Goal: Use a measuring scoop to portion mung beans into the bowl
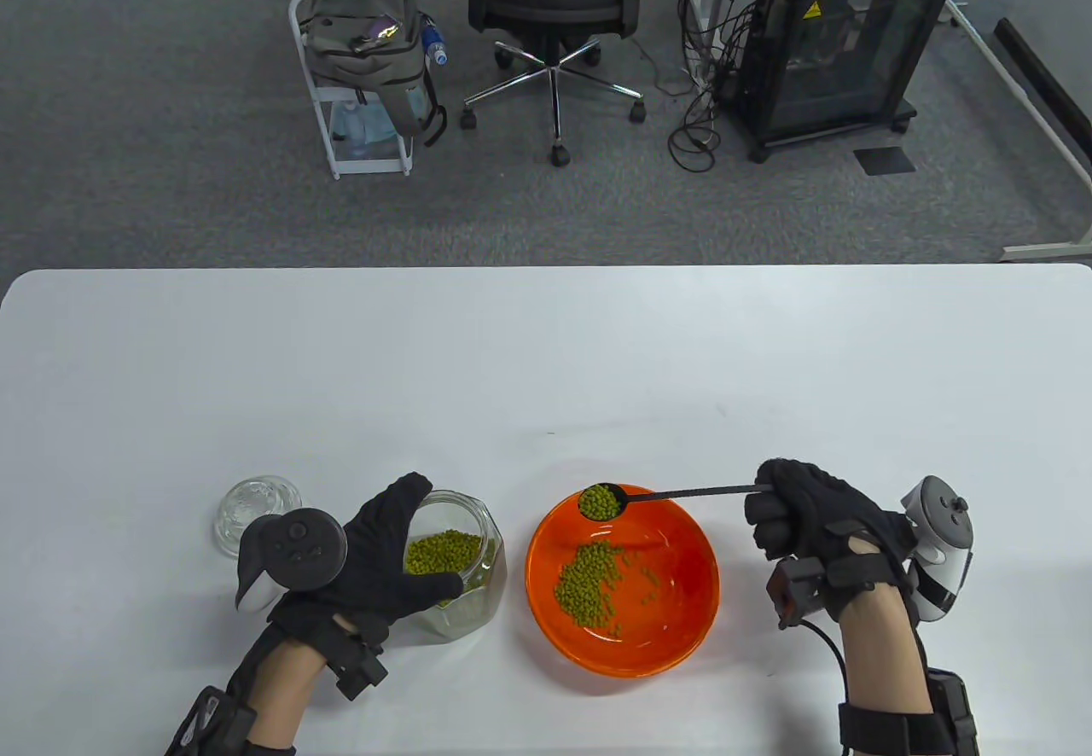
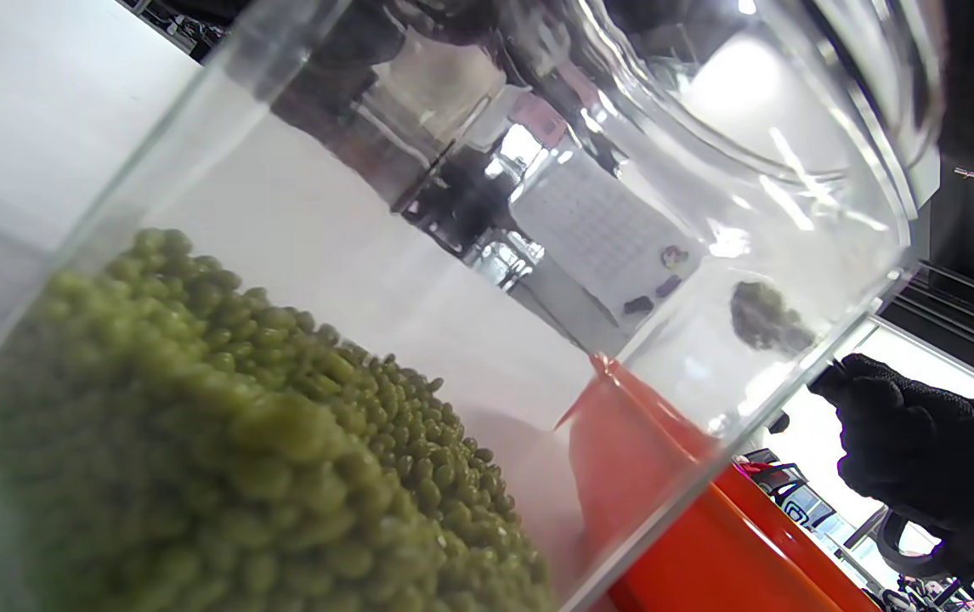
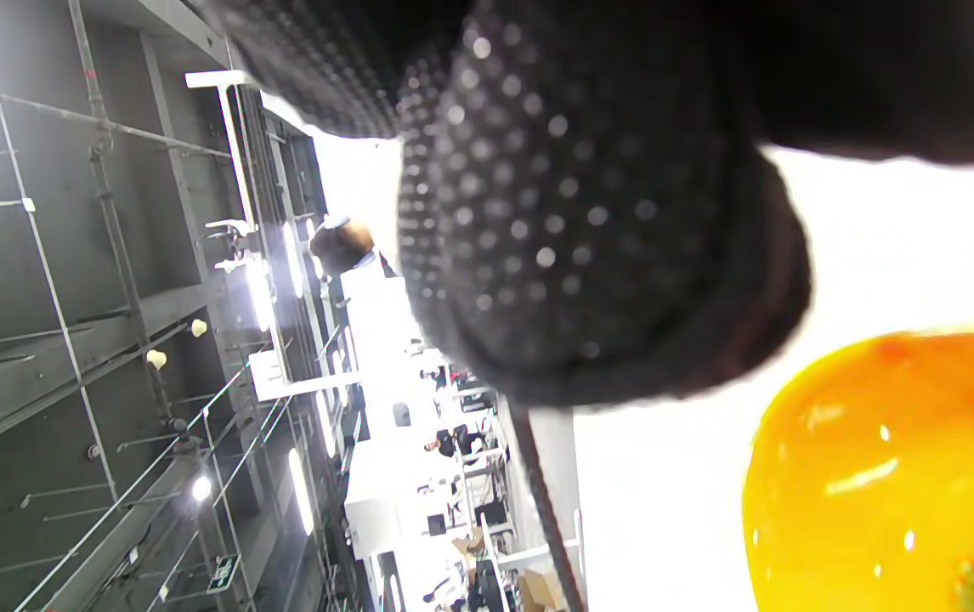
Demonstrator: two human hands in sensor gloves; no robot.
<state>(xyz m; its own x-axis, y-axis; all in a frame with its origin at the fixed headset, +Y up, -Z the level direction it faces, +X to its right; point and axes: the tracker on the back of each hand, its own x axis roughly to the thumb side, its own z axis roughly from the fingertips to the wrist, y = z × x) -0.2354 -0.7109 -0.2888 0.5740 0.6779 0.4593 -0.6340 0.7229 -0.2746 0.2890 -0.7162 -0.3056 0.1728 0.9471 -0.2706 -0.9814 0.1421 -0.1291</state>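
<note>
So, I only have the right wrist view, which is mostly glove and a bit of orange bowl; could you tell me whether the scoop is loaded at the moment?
Observer: Yes, the scoop is heaped with mung beans and sits over the far rim of the orange bowl.
Operator: Thank you. Is anything in the bowl already?
Observer: A pile of beans lies left of its centre.
Operator: And what is the left hand doing?
Observer: The left hand grips the open glass jar, which is partly full of beans.
Operator: Where is the jar's lid?
Observer: A glass lid lies on the table, left of the jar.
</note>
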